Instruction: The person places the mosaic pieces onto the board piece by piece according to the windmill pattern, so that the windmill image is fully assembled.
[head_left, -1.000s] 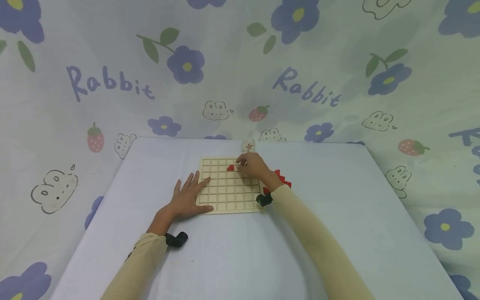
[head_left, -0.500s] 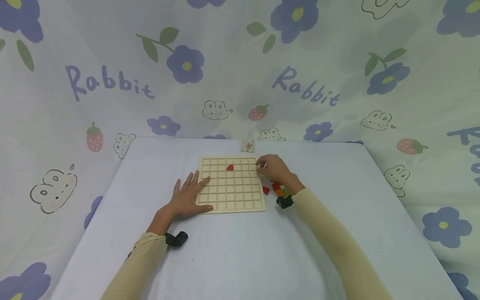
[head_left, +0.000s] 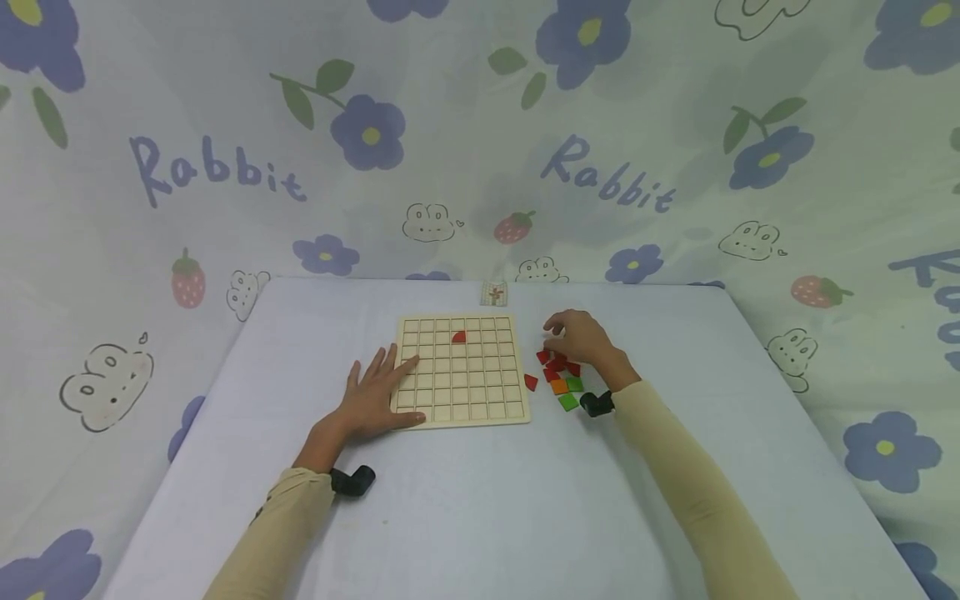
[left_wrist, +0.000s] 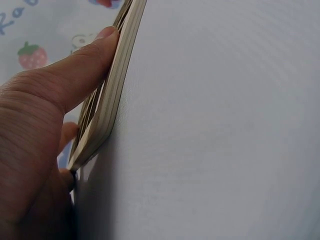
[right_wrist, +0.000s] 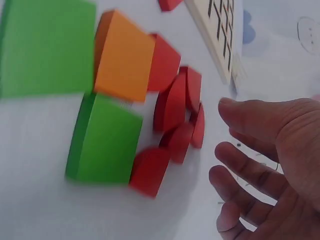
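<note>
A square wooden grid board (head_left: 468, 375) lies on the white table. One red quarter-round piece (head_left: 459, 337) sits in a cell of its second row from the back. My left hand (head_left: 371, 396) rests spread on the board's left side, the thumb (left_wrist: 85, 65) lying over its front edge in the left wrist view. My right hand (head_left: 581, 337) hovers beside the loose red pieces (head_left: 558, 363) right of the board, fingers loosely bent and nothing between them. Nearer me in that pile are an orange square tile (right_wrist: 125, 57) and two green square tiles (right_wrist: 107, 140).
A lone red piece (head_left: 531, 382) lies between the board's right edge and the pile. Behind the board is a small patterned card (head_left: 494, 293). A printed cloth (head_left: 450, 167) hangs at the table's back edge.
My right hand has moved off the board to the right, over to the loose pieces, uncovering the red piece in the grid and the pile. The left hand has stayed put.
</note>
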